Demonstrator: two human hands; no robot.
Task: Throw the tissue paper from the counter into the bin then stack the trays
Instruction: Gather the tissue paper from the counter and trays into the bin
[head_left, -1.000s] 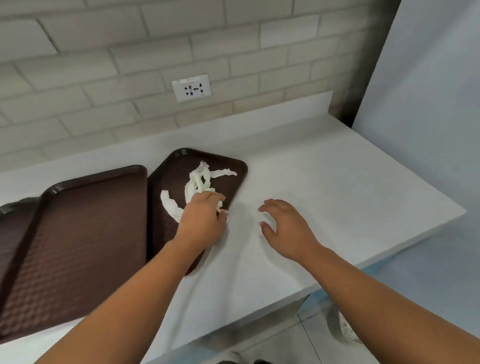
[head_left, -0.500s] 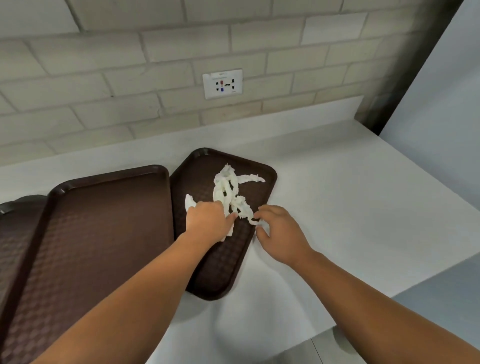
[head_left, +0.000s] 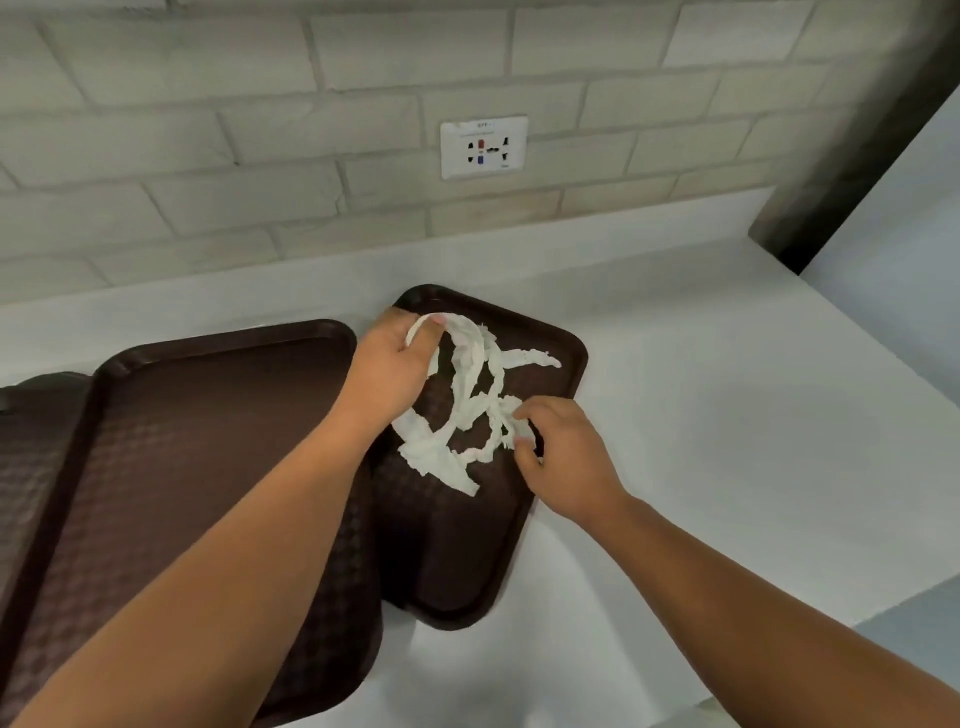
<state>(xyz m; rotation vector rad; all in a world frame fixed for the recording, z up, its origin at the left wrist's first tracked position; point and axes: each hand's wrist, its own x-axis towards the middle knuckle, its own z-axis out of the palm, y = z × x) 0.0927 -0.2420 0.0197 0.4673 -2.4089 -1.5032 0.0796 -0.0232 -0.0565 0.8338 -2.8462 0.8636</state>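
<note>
Tissue paper (head_left: 434, 457) in torn, tangled strips, sprawled over the rightmost tray (head_left: 452, 551) of 3 on the white bench (head_left: 727, 441); left hand (head_left: 389, 364) clenched on a loop of it near the tray's far left corner; right hand (head_left: 566, 457) pinching loose ends by the tray's right rim; most of the tangle not yet lifted clear, by the look of it. Gathering step, judged early in the task; bin out of view.

Best done by drawing both hands together over the middle of the tray, sweeping the strips into 1 wad rather than raising 2 ends of a long tangle; thin paper likely to tear or shed scraps if pulled apart. Watch the tail pointing toward the far right corner and the broad flap nearest the body; tuck both in before lifting. Keep the tray flat; no dragging it across the bench. Check the tray for stray bits, then carry the wad off; middle tray (head_left: 208, 441) and leftmost tray (head_left: 31, 441) left for stacking.
</note>
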